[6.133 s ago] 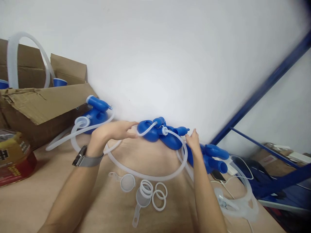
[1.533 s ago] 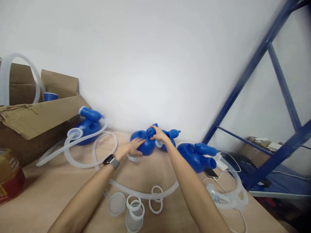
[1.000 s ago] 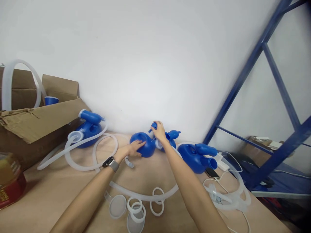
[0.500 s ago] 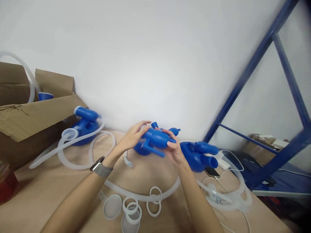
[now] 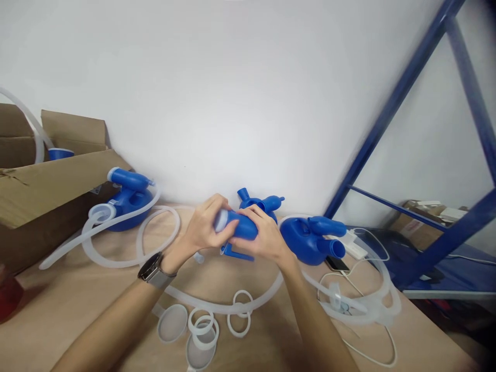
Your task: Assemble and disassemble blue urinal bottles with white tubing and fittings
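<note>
Loose rings (image 5: 228, 324) lie short of my fingers. I have the blue container (image 5: 245, 228) gripped between them: left hand (image 5: 205, 223) curled around its pale end, right hand (image 5: 269, 236) around its body, long axis crosswise, pale end leftward. That end looks fitted; the bottle (image 5: 298, 240) right of my fingers, mouth open, seemingly isn't.

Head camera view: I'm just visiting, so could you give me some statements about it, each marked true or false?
1. The left hand and right hand both grip a rounded blue plastic piece. True.
2. The dark-faced, grey-banded watch is on the right wrist. False: left wrist.
3. The brown cardboard box stands at the picture's right. False: left.
4. A dark-screened phone lies beside a blue plastic jug. True.
5. The thin white rings are inside the box. False: they lie on the light-brown table.
</note>
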Motion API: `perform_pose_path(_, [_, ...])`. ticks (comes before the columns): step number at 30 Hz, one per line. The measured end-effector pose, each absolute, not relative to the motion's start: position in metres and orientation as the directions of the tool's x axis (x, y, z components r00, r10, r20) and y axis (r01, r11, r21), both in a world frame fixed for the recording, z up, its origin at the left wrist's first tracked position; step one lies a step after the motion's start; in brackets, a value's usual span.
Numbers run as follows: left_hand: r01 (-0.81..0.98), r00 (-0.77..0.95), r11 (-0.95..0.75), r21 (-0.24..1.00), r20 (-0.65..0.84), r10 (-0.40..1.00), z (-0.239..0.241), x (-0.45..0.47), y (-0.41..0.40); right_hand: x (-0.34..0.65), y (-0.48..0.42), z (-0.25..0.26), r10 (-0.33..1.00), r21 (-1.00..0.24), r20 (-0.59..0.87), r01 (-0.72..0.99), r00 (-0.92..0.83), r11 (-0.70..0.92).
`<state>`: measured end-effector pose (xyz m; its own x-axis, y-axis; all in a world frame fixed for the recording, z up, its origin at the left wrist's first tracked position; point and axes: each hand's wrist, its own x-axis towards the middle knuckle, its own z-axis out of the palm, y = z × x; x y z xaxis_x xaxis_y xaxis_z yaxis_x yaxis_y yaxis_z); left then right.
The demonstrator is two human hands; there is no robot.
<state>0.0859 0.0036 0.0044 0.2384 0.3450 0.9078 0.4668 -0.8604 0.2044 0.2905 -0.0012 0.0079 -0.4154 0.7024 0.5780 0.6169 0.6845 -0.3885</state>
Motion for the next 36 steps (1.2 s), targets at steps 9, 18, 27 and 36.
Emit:
perform_pose_path(9, [0.470, 0.109, -0.759, 0.451, 0.823, 0.557, 0.001, 0.088, 0.011, 0.283, 0.003, 0.007, 0.759, -0.547, 0.538, 0.533, -0.366, 0.645])
perform_pose_path(18, [0.109, 0.255, -0.501, 0.858, 0.463, 0.849, 0.011, 0.086, 0.025, 0.294, 0.009, 0.009, 0.786, -0.606, 0.416, 0.504, -0.457, 0.615])
perform_pose_path(27, [-0.020, 0.061, -0.455, 0.890, 0.456, 0.888, 0.003, 0.092, 0.022, 0.278, 0.003, 0.005, 0.786, -0.564, 0.447, 0.547, -0.428, 0.618])
perform_pose_path(36, [0.023, -0.054, -0.507, 0.862, 0.507, 0.860, 0.000, 0.093, 0.016, 0.281, 0.000, 0.007, 0.760, -0.521, 0.478, 0.554, -0.441, 0.649])
